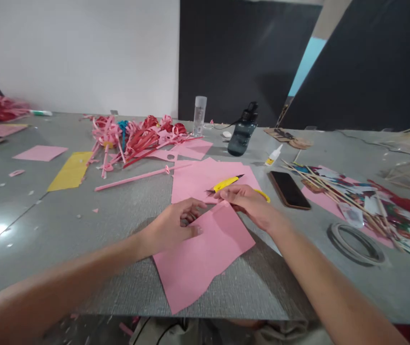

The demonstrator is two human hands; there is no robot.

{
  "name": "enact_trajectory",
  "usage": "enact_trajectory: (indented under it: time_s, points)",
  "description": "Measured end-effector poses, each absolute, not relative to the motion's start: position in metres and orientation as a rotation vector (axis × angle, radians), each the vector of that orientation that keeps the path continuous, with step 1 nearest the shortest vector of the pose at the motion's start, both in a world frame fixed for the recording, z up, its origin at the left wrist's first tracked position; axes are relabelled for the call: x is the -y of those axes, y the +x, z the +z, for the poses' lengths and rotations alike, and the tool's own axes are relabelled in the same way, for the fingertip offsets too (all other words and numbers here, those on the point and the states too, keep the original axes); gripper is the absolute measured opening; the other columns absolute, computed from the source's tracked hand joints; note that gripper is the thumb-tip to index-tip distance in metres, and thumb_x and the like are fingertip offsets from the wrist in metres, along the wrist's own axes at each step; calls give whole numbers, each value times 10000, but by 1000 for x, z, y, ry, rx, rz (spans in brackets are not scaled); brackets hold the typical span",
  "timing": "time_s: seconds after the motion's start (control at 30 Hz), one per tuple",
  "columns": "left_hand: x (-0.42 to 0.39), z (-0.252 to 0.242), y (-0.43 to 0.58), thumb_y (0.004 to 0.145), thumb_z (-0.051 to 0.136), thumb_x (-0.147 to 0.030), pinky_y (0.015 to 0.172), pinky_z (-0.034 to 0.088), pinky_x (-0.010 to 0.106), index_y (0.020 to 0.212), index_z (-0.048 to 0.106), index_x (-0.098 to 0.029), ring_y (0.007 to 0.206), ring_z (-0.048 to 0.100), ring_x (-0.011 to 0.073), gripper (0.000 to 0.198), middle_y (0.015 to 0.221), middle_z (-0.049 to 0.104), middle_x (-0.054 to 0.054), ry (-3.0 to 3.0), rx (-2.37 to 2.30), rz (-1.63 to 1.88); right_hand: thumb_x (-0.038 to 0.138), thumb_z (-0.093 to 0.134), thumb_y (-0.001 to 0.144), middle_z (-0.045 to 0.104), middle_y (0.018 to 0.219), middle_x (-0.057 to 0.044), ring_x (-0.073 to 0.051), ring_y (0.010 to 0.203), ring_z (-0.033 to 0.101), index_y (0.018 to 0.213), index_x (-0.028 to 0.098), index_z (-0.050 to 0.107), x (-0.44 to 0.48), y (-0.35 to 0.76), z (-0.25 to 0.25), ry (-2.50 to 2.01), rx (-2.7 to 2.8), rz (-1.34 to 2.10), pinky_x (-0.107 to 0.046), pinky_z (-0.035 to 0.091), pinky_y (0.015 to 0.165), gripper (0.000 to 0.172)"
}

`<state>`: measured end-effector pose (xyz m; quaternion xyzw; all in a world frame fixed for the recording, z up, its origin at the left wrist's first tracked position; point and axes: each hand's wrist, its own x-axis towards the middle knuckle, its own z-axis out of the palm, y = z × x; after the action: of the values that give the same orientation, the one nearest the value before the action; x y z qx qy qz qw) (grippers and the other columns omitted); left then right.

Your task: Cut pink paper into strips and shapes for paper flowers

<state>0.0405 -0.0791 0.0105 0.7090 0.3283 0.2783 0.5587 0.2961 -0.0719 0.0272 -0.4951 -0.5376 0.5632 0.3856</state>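
Observation:
A sheet of pink paper (pixel 208 258) with an uneven lower edge lies tilted near the table's front edge. My right hand (pixel 250 203) pinches its top corner between thumb and fingers. At its upper left edge is my left hand (pixel 174 227), thumb over the paper and fingers loosely curled beyond the edge, a gap between them. Just beyond my right hand, a yellow cutter knife (pixel 225 183) lies on more pink sheets (pixel 187 184). Scissors, with a yellow handle (pixel 263 195) showing, are partly hidden by that hand.
Left of the sheets lie a pink-wrapped stick (pixel 133 180), yellow paper (pixel 70 171) and pink and red ribbon flowers (pixel 140 136). Behind stand a dark bottle (pixel 243 132) and a clear cylinder (pixel 199 116). To the right are a glue bottle (pixel 274 155), phone (pixel 289 189), tape roll (pixel 358 243) and thin sticks (pixel 337 194).

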Motion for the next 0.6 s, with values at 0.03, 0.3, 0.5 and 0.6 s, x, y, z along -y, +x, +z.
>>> enact_trajectory:
  time_s: [0.03, 0.3, 0.5, 0.6]
  points:
    - [79, 11, 40, 821, 695, -174, 847, 528, 290, 1251, 621, -237, 945, 648, 155, 441, 1065, 680, 36, 1682, -792, 650, 515, 779, 812, 766, 877, -51, -201, 821, 677, 904, 224, 803, 72, 296, 26, -1288, 1423, 1394, -317, 491, 749, 307]
    - [72, 11, 38, 856, 692, -308, 767, 495, 257, 1103, 702, -199, 863, 640, 144, 270, 985, 707, 23, 1682, -814, 524, 372, 839, 745, 765, 909, -33, -226, 916, 673, 860, 247, 800, 67, 298, 25, -1360, 1576, 1173, -366, 462, 845, 175]
    - [64, 14, 30, 948, 557, -396, 645, 400, 250, 893, 710, -165, 725, 568, 130, 283, 798, 646, 1, 1827, -835, 376, 360, 818, 773, 783, 1002, -55, -252, 1006, 704, 852, 232, 778, 72, 295, 37, -1305, 1565, 1213, -387, 503, 884, 155]
    - [61, 12, 28, 936, 556, -343, 653, 389, 254, 884, 701, -167, 738, 556, 132, 234, 799, 629, -3, 1898, -838, 349, 327, 821, 775, 789, 1054, -66, -272, 1111, 702, 860, 231, 765, 76, 294, 43, -1225, 1544, 1271, -418, 500, 979, 140]
